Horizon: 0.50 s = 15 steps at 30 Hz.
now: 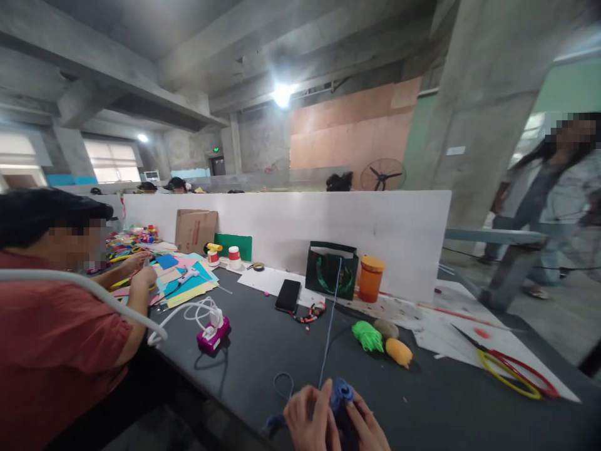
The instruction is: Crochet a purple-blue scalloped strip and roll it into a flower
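Note:
At the bottom edge of the view, my left hand (308,418) and my right hand (367,426) are both curled around a small ball of blue yarn (342,393). A blue strand (330,326) runs from the ball up across the dark grey table (263,351) into a dark green bag (331,272) that stands against the white partition. A loose loop of the strand lies on the table just left of my hands.
Green, tan and yellow yarn bundles (381,341) lie to the right. An orange jar (370,278), a black phone (288,294), white paper sheets (451,332) with red and yellow hoops (516,371), and a pink device (213,333) are nearby. A person in red (56,351) works at left; another walks at right.

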Available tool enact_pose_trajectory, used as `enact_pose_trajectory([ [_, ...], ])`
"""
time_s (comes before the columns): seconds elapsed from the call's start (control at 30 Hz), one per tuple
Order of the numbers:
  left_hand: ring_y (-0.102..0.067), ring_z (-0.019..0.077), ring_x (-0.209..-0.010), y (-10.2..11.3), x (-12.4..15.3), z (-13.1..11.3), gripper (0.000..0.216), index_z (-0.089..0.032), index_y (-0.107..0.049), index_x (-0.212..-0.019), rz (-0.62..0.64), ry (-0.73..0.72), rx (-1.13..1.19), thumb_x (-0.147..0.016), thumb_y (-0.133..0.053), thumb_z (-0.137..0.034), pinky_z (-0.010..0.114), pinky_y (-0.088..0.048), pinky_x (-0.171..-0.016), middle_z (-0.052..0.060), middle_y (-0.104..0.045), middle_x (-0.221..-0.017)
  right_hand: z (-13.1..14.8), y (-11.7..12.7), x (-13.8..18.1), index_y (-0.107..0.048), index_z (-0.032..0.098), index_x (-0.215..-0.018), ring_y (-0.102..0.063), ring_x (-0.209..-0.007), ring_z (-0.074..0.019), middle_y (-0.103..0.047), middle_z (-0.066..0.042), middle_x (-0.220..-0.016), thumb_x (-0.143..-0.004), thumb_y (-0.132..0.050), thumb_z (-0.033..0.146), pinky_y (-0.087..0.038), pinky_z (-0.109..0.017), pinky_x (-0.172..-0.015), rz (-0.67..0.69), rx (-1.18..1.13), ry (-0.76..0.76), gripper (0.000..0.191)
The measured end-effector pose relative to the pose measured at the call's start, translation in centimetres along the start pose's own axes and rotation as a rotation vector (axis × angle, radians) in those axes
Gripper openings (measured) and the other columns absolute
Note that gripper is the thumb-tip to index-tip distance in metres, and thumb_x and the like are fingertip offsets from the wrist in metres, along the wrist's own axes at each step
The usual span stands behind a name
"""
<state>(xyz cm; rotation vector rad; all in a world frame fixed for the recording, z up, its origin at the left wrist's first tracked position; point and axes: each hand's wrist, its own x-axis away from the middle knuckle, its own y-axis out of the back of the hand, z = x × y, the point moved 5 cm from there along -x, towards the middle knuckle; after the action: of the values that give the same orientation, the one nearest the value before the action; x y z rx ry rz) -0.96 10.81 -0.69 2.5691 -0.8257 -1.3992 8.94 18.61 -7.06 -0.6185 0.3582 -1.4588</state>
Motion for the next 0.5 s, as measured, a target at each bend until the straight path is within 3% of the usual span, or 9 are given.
enact_pose_trajectory([
  [0.1,-0.063,0.0279,-0.106,0.0,-0.3,-0.6,0.034,-0.04,-0.069,-0.116,-0.01,-0.058,-0.06,-0.089,-0.05,-0.029,0.043,-0.044,-0.089,0.009,-0.072,-0.113,-0.4,-0.2,0.3,-0.078,0.027,-0.08,-0.075,-0.077,-0.0234,-0.08,0.0,-0.079,-0.052,-0.09,0.038,-0.06,-0.027,-0.067,0.008,-0.018,-0.02,0.033],
  [0.2,-0.062,0.0303,-0.111,-0.2,-0.6,-0.8,0.032,-0.046,-0.068,-0.114,0.035,-0.067,-0.11,-0.085,-0.058,-0.038,0.045,-0.044,-0.089,0.007,-0.072,-0.118,-0.4,-0.3,0.5,-0.078,0.024,-0.081,-0.074,-0.076,-0.0191,-0.08,0.0,-0.081,-0.05,-0.092,0.036,-0.058,-0.022,-0.067,0.012,-0.047,-0.031,0.035],
  [0.5,-0.062,0.0298,-0.115,-0.1,0.1,0.1,0.037,-0.038,-0.064,-0.123,0.082,-0.088,-0.134,-0.086,-0.057,-0.038,0.044,-0.041,-0.093,0.007,-0.073,-0.12,-0.5,-1.0,1.3,-0.076,0.023,-0.082,-0.074,-0.081,-0.0239,-0.08,-0.003,-0.081,-0.053,-0.091,0.037,-0.057,-0.032,-0.077,0.05,-0.096,-0.089,0.036],
])
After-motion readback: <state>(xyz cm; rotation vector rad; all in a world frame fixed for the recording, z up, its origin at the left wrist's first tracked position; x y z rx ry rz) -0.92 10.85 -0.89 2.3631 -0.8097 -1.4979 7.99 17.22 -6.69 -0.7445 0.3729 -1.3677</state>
